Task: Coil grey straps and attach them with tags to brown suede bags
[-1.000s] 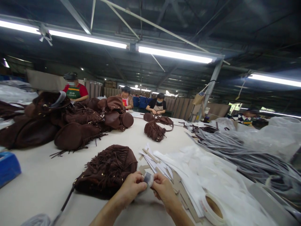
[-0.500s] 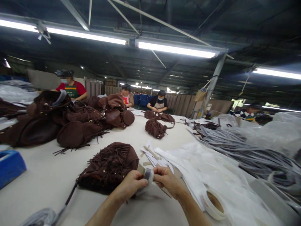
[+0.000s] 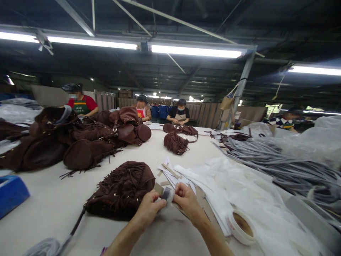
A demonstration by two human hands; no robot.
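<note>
Both my hands meet low in the middle of the view over a white table (image 3: 45, 202). My left hand (image 3: 148, 209) and my right hand (image 3: 186, 201) pinch a small grey piece wrapped in clear film (image 3: 167, 195) between their fingertips. Just behind and left of my left hand lies a brown fringed suede bag (image 3: 121, 188), its dark strap trailing toward the front edge. A fan of white and brown card strips (image 3: 173, 174) lies right behind my hands.
A roll of tape (image 3: 241, 227) sits right of my right forearm on white sheets (image 3: 239, 188). Grey straps (image 3: 277, 167) pile at right, brown bags (image 3: 80, 138) heap at left, a blue box (image 3: 12, 192) at far left. Several people work at the table's far end.
My hands have stayed together on the small wrapped piece, shifting slightly forward toward the bag. The view has tilted a little; the bags and strips have not moved.
</note>
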